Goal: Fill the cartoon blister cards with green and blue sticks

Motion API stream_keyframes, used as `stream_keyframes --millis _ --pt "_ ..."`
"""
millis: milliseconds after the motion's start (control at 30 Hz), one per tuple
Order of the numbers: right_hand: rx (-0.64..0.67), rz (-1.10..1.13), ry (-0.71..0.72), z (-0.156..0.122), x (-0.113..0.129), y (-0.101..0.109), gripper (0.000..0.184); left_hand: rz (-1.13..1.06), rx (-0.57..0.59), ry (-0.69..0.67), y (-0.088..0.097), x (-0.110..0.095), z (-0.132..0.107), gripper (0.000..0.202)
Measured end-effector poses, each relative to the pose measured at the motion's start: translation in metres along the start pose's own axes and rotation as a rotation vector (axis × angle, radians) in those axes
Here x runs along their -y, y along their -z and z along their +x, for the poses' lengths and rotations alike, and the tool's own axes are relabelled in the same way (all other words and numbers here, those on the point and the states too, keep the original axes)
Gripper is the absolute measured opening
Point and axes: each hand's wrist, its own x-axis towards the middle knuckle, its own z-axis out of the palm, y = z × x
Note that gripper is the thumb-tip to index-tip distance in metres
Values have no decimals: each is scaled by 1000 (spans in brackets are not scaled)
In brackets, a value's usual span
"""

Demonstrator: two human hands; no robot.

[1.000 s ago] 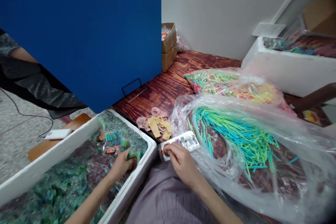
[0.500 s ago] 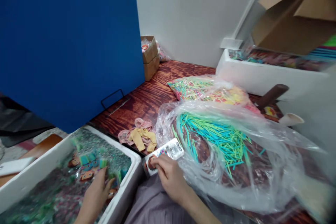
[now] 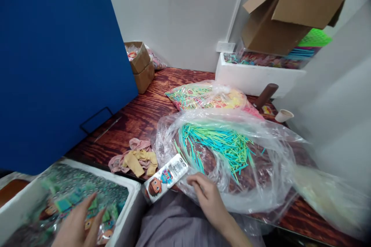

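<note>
Change – right hand: a second ago the right hand point(image 3: 209, 200) pinches the end of the small packet point(image 3: 165, 178); now its fingers lie loosely curled beside the packet, at the packet's 3 o'clock, and I cannot tell whether a fingertip touches it.
Change – packet: the cartoon face on it now shows in full, uncovered by fingers.
Change – left hand: earlier it grips coloured pieces deep in the near foam box point(image 3: 127, 224); now the left hand point(image 3: 77, 227) is lifted above the contents, empty.
Change – view: the camera has swung toward 1 o'clock; a cardboard box point(image 3: 285, 15) and paper cup point(image 3: 283, 115) have come into sight.
Count – hands: two, both the person's own.
Count – packets: one, lying at the table edge point(image 3: 150, 112), just at 3 o'clock of the near foam box.
Count – foam boxes: two, the far foam box point(image 3: 255, 79) at 1 o'clock.
Count – stick bags: two; the clear bag of green-blue sticks point(image 3: 223, 144) at the packet's 2 o'clock, the mixed-colour bag point(image 3: 208, 96) behind it.
Count – cloth pile: one pink-and-yellow cloth pile point(image 3: 135, 160), at the packet's 10 o'clock.
Pose – left hand: palm down, fingers spread, pointing to 1 o'clock, blurred.
Pose – right hand: back up, wrist entering from 5 o'clock, resting over the lap against the clear bag's rim.
Backdrop: blue panel point(image 3: 58, 58) at 10 o'clock.
</note>
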Motion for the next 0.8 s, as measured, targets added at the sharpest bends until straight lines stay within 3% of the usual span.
stream_keyframes --millis 67,167,233,300,400,533,700,800 --pt "-40 1 -48 -3 -5 9 22 -46 113 -96 -11 -49 10 41" --pt "-47 -18 -51 -7 -7 12 22 -105 348 -282 -44 -121 34 30" --pt "-36 -55 -21 -12 -7 13 23 -28 442 -341 -65 -154 49 32" --pt "-42 -96 1 -19 -10 15 24 61 511 -312 -81 -171 61 40" --pt "-75 -139 3 -28 -20 19 22 69 588 -196 -91 -173 71 41" --pt "-77 -167 11 -32 -34 20 21 -39 668 -97 -95 -160 80 30" --pt "-84 -188 39 -30 -40 17 21 -331 830 -50 -93 -149 79 26" --pt "-108 -235 110 -31 -42 17 21 -667 874 111 -80 -145 81 37"
